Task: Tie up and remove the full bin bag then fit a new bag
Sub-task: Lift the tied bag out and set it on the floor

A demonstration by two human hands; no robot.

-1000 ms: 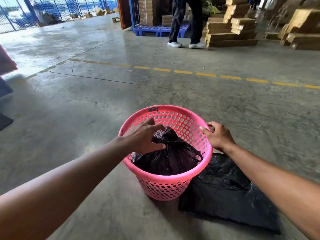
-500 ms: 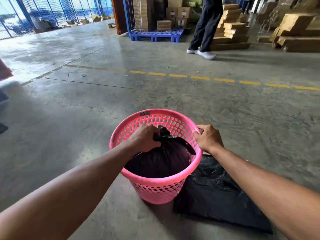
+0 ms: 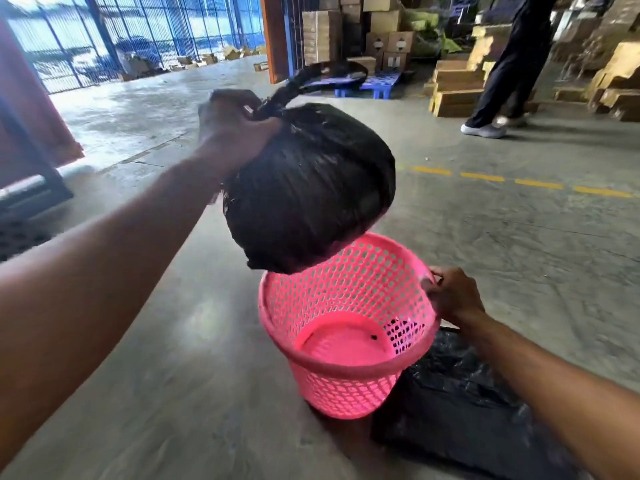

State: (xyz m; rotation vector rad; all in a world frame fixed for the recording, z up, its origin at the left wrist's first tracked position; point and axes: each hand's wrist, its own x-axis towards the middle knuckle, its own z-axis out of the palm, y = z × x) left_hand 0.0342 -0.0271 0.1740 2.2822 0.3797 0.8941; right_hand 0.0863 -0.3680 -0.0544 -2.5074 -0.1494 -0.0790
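Observation:
A full black bin bag (image 3: pixel 311 188), tied at the neck with a twisted tail sticking up, hangs in the air above the pink perforated basket (image 3: pixel 332 382). My left hand (image 3: pixel 232 126) is shut on the bag's neck. The basket stands on the concrete floor with nothing in it but a few dark specks on its bottom. My right hand (image 3: pixel 450 296) grips the basket's right rim. A flat, folded black bag (image 3: pixel 457 414) lies on the floor right of the basket, partly under my right forearm.
A person in dark trousers and white shoes (image 3: pixel 485 128) walks at the back right. Stacks of cardboard boxes (image 3: pixel 453 84) and a blue pallet (image 3: pixel 377 84) stand behind. A yellow dashed line (image 3: pixel 540 183) crosses the floor. A red object (image 3: pixel 31 126) stands at the left.
My left hand has lifted the tied black bag up out of the pink basket. My right hand stays on the rim. The person at the back has walked to the right.

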